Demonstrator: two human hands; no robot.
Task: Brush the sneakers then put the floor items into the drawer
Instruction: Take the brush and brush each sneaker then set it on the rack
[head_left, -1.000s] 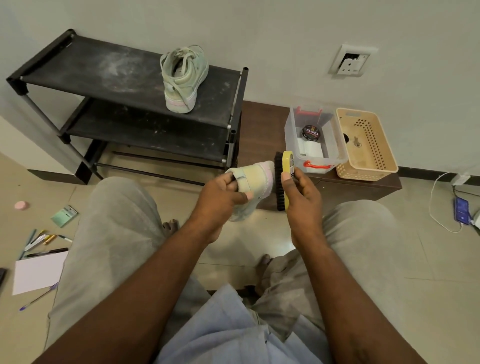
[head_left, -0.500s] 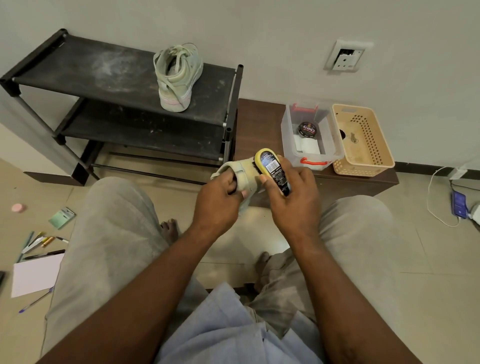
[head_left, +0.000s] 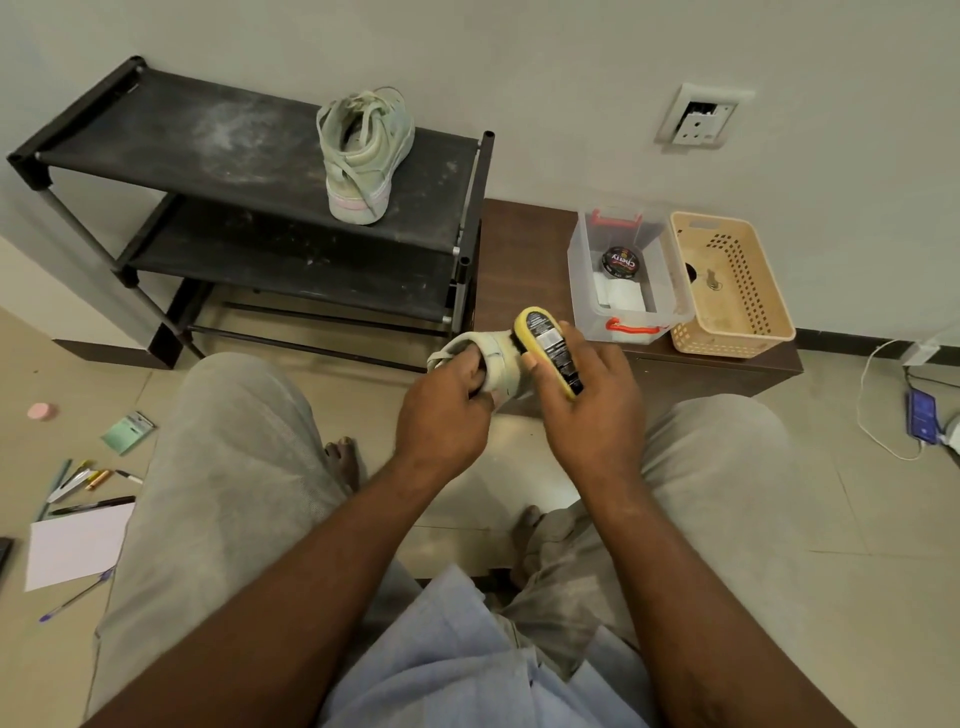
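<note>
Now our left hand (head_left: 447, 402) gripped the sneaker (head_left: 496, 358) and our right hand (head_left: 592, 410) clasped the brush (head_left: 545, 345), bristles against the shoe's right side, its long axis pointing away from us. The second sneaker (head_left: 363, 156) stood ahead-left on the rack (head_left: 208, 135), nearer our left hand.

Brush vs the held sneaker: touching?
Touching. Head view: the brush, gripped by the right hand, has its bristles pressed against the sneaker held in the left hand, with no gap visible.
</note>
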